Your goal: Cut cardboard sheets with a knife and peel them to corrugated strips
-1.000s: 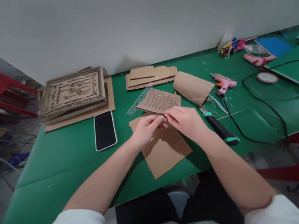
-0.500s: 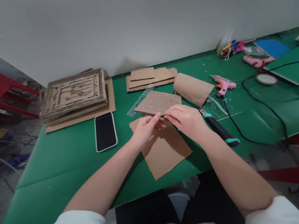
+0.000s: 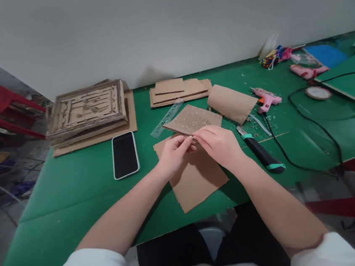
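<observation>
My left hand (image 3: 174, 154) and my right hand (image 3: 219, 143) meet above the green table (image 3: 75, 190), both pinching the near edge of a ribbed corrugated cardboard piece (image 3: 191, 119) held just off the surface. Their fingertips touch at that edge. Under my hands lies a larger flat cardboard sheet (image 3: 195, 177). A clear plastic ruler (image 3: 166, 118) lies just beyond the held piece, partly under it.
A phone (image 3: 124, 154) lies to the left, a black-handled utility knife (image 3: 260, 153) to the right. Behind are a cardboard maze (image 3: 86, 108), stacked cardboard pieces (image 3: 179, 90), a curled cardboard piece (image 3: 231, 103), a pink glue gun (image 3: 265, 99) and its black cable (image 3: 316, 124).
The held corrugated piece has turned slightly and shifted a little to the right. My hands stay pinched on its near edge.
</observation>
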The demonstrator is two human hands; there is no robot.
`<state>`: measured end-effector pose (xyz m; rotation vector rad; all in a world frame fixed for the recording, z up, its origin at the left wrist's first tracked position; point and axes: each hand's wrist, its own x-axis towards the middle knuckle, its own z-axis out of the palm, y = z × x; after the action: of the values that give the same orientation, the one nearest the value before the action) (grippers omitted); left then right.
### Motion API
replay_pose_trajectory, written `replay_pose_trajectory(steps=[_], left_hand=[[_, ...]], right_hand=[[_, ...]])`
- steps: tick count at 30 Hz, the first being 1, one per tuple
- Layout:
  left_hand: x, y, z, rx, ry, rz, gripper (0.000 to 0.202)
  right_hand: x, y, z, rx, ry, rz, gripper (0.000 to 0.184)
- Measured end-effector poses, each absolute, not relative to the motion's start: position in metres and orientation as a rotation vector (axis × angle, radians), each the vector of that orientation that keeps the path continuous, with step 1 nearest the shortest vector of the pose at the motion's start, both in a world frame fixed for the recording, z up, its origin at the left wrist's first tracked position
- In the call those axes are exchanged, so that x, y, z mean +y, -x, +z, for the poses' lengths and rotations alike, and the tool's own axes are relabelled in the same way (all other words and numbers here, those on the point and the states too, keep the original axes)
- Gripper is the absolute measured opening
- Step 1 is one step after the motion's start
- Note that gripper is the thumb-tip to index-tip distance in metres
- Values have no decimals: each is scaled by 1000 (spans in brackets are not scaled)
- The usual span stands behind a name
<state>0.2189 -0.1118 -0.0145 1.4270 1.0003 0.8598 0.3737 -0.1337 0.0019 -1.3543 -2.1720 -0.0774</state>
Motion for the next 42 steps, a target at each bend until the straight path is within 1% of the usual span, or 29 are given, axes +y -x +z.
replay_pose_trajectory(steps=[5, 9, 18, 27, 31, 34, 36, 42], left_hand=[[-115, -221, -15, 1011, -1405, 915, 27], [-116, -222, -15, 1026, -1420, 955, 27], [-118, -221, -9, 1044, -1476, 971, 30], [-120, -218, -12, 1059, -1600, 965, 32], [-122, -219, -11, 1041, -1664, 917, 31], [-124, -220, -10, 1047, -1728, 885, 31], [-125, -219, -9, 1029, -1768, 878, 31], [-131, -219, -4, 1041, -1828, 960, 30]], right_hand=[[-135, -371, 2, -2106, 1419, -54, 28], [-135, -371, 2, -2072, 1407, 37, 26], [-137, -371, 4, -1961, 1385, 212, 21], [-138, -376, 15, -1794, 1402, 338, 20], [-143, -380, 24, -1967, 1317, 395, 19], [-142, -384, 25, -2053, 1239, 413, 24], [-141, -386, 24, -2087, 1191, 425, 21], [-143, -386, 26, -2104, 1152, 413, 22]])
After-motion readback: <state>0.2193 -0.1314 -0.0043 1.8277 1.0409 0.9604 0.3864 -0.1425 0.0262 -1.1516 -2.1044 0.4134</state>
